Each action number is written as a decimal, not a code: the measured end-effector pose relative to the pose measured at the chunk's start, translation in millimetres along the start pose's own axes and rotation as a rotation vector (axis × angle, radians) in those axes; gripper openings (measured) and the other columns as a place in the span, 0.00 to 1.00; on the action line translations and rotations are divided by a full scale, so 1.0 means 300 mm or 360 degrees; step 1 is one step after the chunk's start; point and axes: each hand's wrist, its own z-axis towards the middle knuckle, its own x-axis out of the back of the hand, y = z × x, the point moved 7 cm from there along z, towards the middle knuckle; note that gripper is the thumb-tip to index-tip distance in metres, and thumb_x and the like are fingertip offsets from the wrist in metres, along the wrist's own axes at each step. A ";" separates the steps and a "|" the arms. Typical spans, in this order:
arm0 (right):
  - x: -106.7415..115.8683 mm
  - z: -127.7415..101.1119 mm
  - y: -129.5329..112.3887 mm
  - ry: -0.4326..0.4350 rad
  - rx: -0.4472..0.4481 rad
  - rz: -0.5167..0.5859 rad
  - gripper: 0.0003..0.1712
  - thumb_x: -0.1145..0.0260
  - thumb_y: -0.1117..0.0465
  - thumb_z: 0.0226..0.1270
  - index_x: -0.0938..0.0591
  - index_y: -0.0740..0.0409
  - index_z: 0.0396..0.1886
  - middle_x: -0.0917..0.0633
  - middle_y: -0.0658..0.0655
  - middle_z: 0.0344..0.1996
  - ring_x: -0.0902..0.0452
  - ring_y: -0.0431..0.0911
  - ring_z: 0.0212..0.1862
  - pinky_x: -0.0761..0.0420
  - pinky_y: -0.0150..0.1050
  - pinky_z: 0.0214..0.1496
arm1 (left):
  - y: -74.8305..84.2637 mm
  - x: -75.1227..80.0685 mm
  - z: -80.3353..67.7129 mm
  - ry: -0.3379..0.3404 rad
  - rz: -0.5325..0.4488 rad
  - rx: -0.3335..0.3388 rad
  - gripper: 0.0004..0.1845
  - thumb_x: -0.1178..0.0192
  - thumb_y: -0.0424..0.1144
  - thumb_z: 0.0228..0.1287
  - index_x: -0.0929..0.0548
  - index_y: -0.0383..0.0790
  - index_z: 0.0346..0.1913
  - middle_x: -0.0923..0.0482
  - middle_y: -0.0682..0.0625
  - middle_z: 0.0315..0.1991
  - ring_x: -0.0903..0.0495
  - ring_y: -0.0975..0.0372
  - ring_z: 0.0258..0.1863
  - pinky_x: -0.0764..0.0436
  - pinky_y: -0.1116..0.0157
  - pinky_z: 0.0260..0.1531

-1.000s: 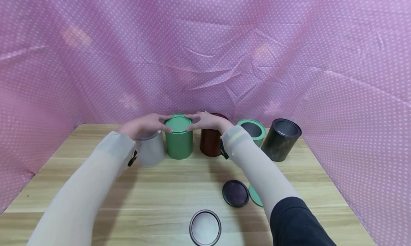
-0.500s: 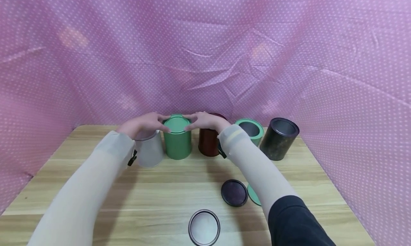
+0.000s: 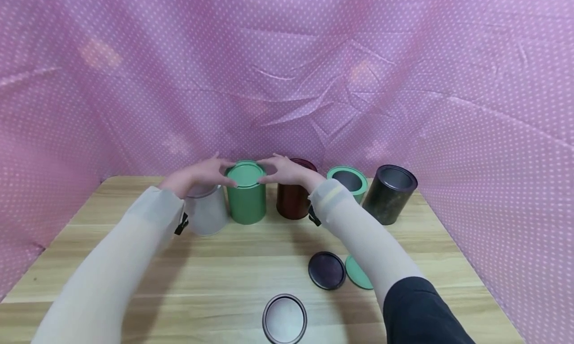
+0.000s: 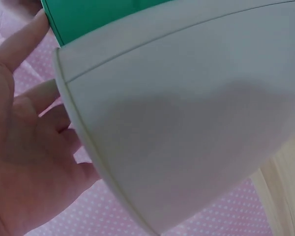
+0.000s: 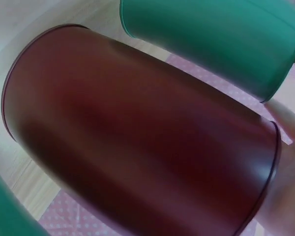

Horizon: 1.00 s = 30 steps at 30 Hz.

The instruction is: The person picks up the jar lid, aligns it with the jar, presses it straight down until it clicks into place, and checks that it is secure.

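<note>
A green can (image 3: 246, 204) with its lid on stands upright at the back of the table. My left hand (image 3: 202, 175) reaches over a white can (image 3: 208, 214) to the green can's left side, thumb and forefinger spread, tips right at the rim. From the other side my right hand (image 3: 287, 171) does the same, above a dark red can (image 3: 293, 202). In the left wrist view, straight fingers (image 4: 24, 42) reach the green can's edge (image 4: 103, 17) behind the white can. The right wrist view has the red can (image 5: 137, 128) in front, fingertips at the green can's end (image 5: 216, 44).
An open green can (image 3: 352, 179) and an open dark can (image 3: 390, 199) stand at the right. Nearer the front lie a dark lid (image 3: 327, 270), a green lid (image 3: 358, 274) and a silvery lid (image 3: 284, 319). Pink dotted cloth (image 3: 287, 85) hangs behind the wooden table (image 3: 215, 294).
Both hands stay around the green can's top; their fingers have spread and lifted slightly, and the left hand has shifted a little outward. The cans and lids keep their places.
</note>
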 end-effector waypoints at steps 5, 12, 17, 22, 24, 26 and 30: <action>0.008 -0.055 0.000 0.0073 0.0039 -0.0037 0.39 0.40 0.45 0.70 0.39 0.53 0.75 0.38 0.57 0.74 0.61 0.57 0.78 0.61 0.56 0.78 | 0.051 -0.003 -0.035 0.0184 0.0138 -0.0167 0.42 0.38 0.50 0.64 0.43 0.36 0.74 0.53 0.36 0.76 0.67 0.40 0.76 0.69 0.36 0.69; 0.015 -0.144 0.012 0.0112 0.0017 -0.0032 0.40 0.41 0.45 0.71 0.43 0.52 0.76 0.45 0.59 0.77 0.63 0.56 0.78 0.58 0.56 0.78 | 0.135 -0.040 -0.102 0.0388 0.0218 -0.0337 0.42 0.36 0.49 0.62 0.43 0.37 0.74 0.51 0.37 0.76 0.61 0.40 0.76 0.64 0.37 0.70; 0.017 -0.216 0.012 0.0172 0.0099 -0.0067 0.40 0.39 0.48 0.70 0.42 0.56 0.76 0.43 0.61 0.76 0.61 0.57 0.78 0.58 0.57 0.78 | 0.167 -0.056 -0.148 0.0574 0.0261 -0.0330 0.43 0.36 0.50 0.62 0.42 0.39 0.74 0.49 0.38 0.75 0.56 0.42 0.76 0.57 0.41 0.73; 0.010 -0.309 0.025 0.0232 0.0076 -0.0043 0.41 0.38 0.48 0.69 0.43 0.54 0.76 0.45 0.57 0.77 0.62 0.54 0.79 0.56 0.56 0.78 | 0.218 -0.092 -0.203 0.0676 0.0276 -0.0415 0.42 0.35 0.52 0.60 0.39 0.41 0.73 0.46 0.39 0.75 0.53 0.43 0.75 0.52 0.42 0.72; 0.004 -0.347 0.030 0.0253 0.0064 -0.0018 0.42 0.38 0.47 0.69 0.43 0.53 0.76 0.46 0.56 0.77 0.63 0.54 0.79 0.55 0.57 0.77 | 0.242 -0.117 -0.229 0.0715 0.0295 -0.0468 0.42 0.34 0.53 0.59 0.37 0.41 0.73 0.44 0.39 0.74 0.50 0.44 0.75 0.49 0.42 0.72; -0.003 -0.383 0.031 0.0272 0.0066 -0.0008 0.43 0.38 0.46 0.68 0.44 0.52 0.77 0.47 0.55 0.77 0.63 0.54 0.79 0.55 0.59 0.77 | 0.270 -0.147 -0.259 0.0762 0.0333 -0.0543 0.42 0.33 0.52 0.57 0.35 0.40 0.72 0.41 0.39 0.73 0.47 0.43 0.74 0.45 0.42 0.71; -0.019 -0.458 0.011 0.0307 0.0107 -0.0021 0.43 0.36 0.47 0.67 0.43 0.51 0.76 0.46 0.57 0.77 0.62 0.56 0.78 0.53 0.60 0.76 | 0.316 -0.220 -0.308 0.0843 0.0429 -0.0677 0.43 0.31 0.53 0.54 0.33 0.40 0.70 0.37 0.40 0.71 0.42 0.43 0.72 0.40 0.42 0.68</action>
